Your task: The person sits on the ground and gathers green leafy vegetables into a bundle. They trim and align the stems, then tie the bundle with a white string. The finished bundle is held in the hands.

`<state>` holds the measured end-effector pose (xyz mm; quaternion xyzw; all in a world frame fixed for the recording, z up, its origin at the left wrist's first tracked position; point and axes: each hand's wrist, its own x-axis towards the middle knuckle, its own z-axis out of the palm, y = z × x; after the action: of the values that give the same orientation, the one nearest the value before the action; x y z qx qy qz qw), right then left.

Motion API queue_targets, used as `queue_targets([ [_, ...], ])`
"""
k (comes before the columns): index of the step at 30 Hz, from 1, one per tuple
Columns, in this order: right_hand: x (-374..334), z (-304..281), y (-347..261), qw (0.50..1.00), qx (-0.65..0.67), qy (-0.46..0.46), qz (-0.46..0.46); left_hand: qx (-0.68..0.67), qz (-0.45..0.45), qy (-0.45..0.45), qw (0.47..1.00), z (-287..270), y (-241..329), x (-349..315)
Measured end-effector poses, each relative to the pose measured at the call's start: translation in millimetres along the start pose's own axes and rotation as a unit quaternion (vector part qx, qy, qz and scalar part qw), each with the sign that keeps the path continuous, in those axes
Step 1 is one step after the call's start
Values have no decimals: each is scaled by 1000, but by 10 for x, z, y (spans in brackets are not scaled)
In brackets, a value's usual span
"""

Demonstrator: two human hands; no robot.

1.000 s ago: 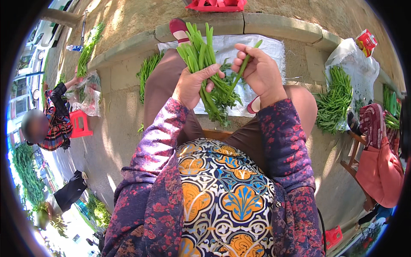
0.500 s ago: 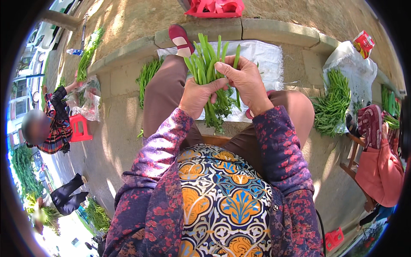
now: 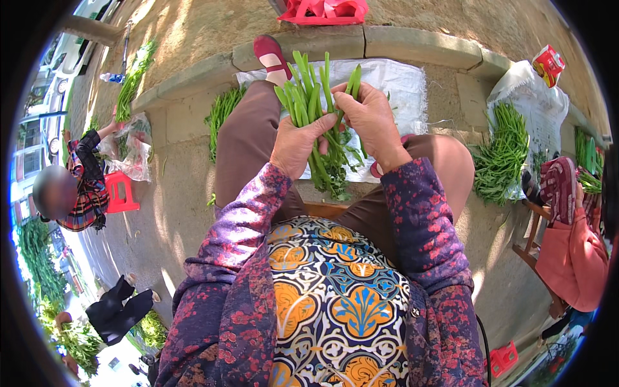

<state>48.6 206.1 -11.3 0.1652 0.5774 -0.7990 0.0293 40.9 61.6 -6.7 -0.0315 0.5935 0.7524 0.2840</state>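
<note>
My left hand (image 3: 298, 143) is closed round a bunch of green leafy stalks (image 3: 303, 103), cut ends up and leaves hanging below the fist. Beside it, my right hand (image 3: 374, 122) pinches a few more green stalks (image 3: 353, 87) between thumb and fingers, slightly apart from the bunch at the top. Leaves of both overlap between the hands, so where they part is hard to see. Both hands are over my lap, in front of a white woven sheet (image 3: 403, 97) spread on the ground.
Green stalks (image 3: 222, 116) lie left of my knee; a larger heap (image 3: 503, 155) rests by a white sack (image 3: 538, 109) at right. Beyond the stone kerb (image 3: 419, 48) sits a red bag (image 3: 322, 11). People sit both sides, a red stool (image 3: 120, 191) beside the left one.
My right hand has moved slightly left and now holds more than the single stalk seen earlier. The bunch in my left hand looks a little thinner. A person at lower left has shifted.
</note>
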Motion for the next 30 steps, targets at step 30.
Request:
queue_targets([
  [30, 69, -67, 19, 984, 154, -52, 70, 88, -15, 3, 996, -31, 61, -35],
])
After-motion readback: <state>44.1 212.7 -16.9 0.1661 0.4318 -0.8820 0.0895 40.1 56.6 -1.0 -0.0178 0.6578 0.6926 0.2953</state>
